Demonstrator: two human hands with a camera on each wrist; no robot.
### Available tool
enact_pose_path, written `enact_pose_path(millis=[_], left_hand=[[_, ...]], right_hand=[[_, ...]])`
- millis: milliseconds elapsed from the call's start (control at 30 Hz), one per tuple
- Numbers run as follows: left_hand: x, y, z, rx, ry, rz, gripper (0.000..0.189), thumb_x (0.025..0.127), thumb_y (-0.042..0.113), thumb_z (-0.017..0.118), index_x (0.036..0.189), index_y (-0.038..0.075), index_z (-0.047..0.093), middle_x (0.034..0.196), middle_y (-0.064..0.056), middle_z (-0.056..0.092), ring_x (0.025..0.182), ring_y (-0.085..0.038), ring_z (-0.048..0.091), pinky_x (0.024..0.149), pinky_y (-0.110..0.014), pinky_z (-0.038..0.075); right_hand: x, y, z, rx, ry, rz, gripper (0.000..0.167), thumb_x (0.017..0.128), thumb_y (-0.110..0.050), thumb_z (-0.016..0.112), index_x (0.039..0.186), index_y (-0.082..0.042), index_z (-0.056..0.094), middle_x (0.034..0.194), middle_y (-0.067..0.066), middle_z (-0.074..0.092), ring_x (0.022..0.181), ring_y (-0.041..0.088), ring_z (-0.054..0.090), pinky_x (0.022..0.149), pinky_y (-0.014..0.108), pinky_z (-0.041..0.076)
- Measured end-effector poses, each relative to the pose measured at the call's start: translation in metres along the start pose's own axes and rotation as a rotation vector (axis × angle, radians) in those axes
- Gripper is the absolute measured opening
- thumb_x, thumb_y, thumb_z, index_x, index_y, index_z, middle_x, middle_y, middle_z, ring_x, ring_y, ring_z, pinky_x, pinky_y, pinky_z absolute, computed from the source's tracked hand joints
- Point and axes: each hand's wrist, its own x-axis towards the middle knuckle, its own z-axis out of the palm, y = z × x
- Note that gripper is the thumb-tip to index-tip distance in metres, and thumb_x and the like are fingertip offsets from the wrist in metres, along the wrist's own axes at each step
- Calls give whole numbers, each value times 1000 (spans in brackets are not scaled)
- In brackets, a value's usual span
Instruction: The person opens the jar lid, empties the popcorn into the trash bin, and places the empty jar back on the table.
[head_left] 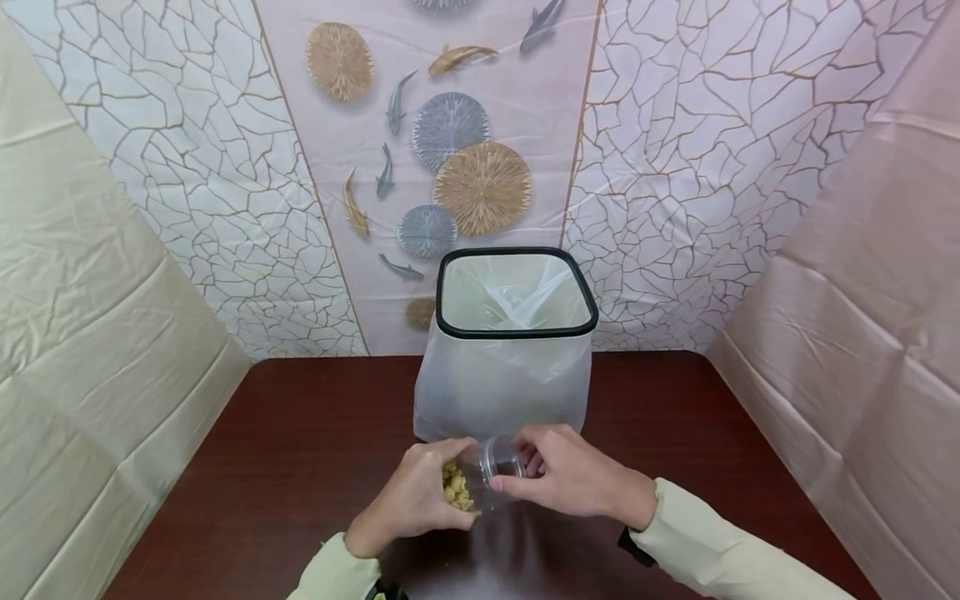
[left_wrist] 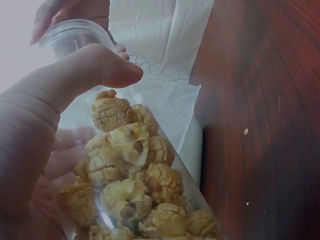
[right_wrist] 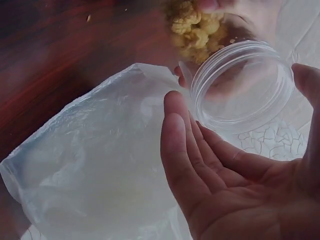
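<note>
While the left hand [head_left: 416, 493] clamps its fingers round a clear cylindrical jar [head_left: 477, 477] of knobbly golden popcorn [head_left: 456, 487], tilted before the black-rimmed, filmy-lined bin [head_left: 517, 334], the right hand [head_left: 577, 477] pinches its ridged circular end.

Cannot see base of jar [head_left: 483, 477] in head view, hidden by left hand [head_left: 420, 493]. Cannot identify specks [left_wrist: 246, 132] right of jar in left wrist view, too small.
</note>
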Motion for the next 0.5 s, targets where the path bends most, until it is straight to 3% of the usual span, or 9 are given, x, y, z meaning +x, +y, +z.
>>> enact_pose_path(millis=[167,333,500], left_hand=[[0,1,0,-21,-2,2,70,57,27,98,121,19,70,104,2,78,88,-13,71,80,-19,56],[-1,1,-1,-23,20,21,72,56,27,98,122,18,70,103,1,78,88,-15,72,80,-20,57],[0,2,-3,-34,16,24,72,56,27,98,122,18,70,103,1,78,88,-14,72,80,-19,57]], right_hand=[[0,1,-1,-12,17,-69,55,85,-49,84,115,-5,71,97,0,73,85,8,70,77,26,61],[-1,1,-5,-72,45,-174,60,81,-42,89,123,-6,68,105,-2,70,95,10,71,85,29,61],[-3,-2,-11,-118,47,-227,62,79,-39,90,127,-8,66,108,-2,69,99,10,69,89,33,61]])
